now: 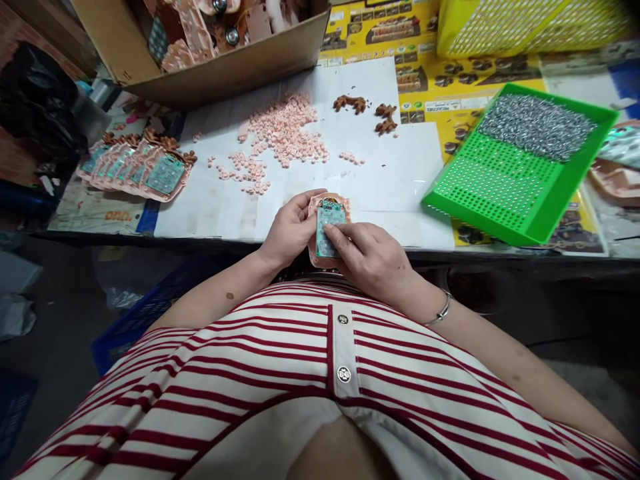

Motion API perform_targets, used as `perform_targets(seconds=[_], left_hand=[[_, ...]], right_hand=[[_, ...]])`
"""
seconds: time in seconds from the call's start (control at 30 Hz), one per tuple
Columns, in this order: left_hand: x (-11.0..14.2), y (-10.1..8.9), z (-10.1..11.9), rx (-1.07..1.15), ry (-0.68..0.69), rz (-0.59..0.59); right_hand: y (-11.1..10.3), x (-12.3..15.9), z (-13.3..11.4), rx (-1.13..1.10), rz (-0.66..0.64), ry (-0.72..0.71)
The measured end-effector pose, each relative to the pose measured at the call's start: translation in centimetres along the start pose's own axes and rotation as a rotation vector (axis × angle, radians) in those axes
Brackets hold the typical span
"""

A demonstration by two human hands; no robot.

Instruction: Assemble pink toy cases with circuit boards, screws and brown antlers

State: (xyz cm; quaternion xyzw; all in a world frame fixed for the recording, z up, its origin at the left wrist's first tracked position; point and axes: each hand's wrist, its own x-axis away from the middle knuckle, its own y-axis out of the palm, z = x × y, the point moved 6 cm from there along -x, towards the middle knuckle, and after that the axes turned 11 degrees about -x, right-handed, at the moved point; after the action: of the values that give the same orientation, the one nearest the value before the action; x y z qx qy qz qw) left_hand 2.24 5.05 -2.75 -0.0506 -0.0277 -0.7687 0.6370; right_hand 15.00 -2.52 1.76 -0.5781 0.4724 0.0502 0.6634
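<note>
Close to my body, at the table's front edge, I hold a pink plastic shell with a green circuit board seated in it. My left hand grips the shell's left side, thumb over the rim. My right hand is closed over the lower right part, its fingertips pressed on the board. Whether a small part sits under those fingertips is hidden. Beyond my hands a heap of small pink plastic pieces lies on white paper. Two brown antler-shaped pieces lie farther right.
Several similar shells with boards stand in an overlapping row at left. A cardboard box of pink parts is behind them. At right, a green perforated tray holds many screws. A yellow basket stands at the back right.
</note>
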Motion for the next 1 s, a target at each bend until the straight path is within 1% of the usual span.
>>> perform_targets(seconds=[0.1,0.3,0.37,0.5,0.57,0.73,0.9,1.0], left_hand=[[0.04,0.02,0.07,0.003,0.002,-0.035],[0.22,-0.01,0.31,0.012,-0.010,-0.171],[0.23,-0.14,0.43,0.038,-0.044,-0.222],[0.28,-0.19,0.42,0.129,-0.165,-0.338],[0.27,-0.25,0.47,0.157,-0.184,-0.342],[0.13,-0.25,0.43,0.086,-0.140,-0.277],[0.06,-0.19,0.33,0.081,-0.140,-0.281],[0.02,-0.35,0.47,0.065,-0.129,-0.276]], right_hand=[[-0.10,0.01,-0.01,-0.033,0.016,0.006],[-0.06,0.31,-0.17,-0.048,0.013,0.014],[0.06,0.47,-0.10,-0.063,-0.006,0.029],[0.04,0.47,-0.16,-0.053,-0.001,0.026],[0.05,0.31,-0.24,-0.045,0.004,0.020],[0.40,0.04,-0.35,-0.038,-0.028,0.017],[0.40,0.15,-0.35,0.002,-0.063,0.028],[0.15,0.31,-0.12,-0.021,-0.043,0.063]])
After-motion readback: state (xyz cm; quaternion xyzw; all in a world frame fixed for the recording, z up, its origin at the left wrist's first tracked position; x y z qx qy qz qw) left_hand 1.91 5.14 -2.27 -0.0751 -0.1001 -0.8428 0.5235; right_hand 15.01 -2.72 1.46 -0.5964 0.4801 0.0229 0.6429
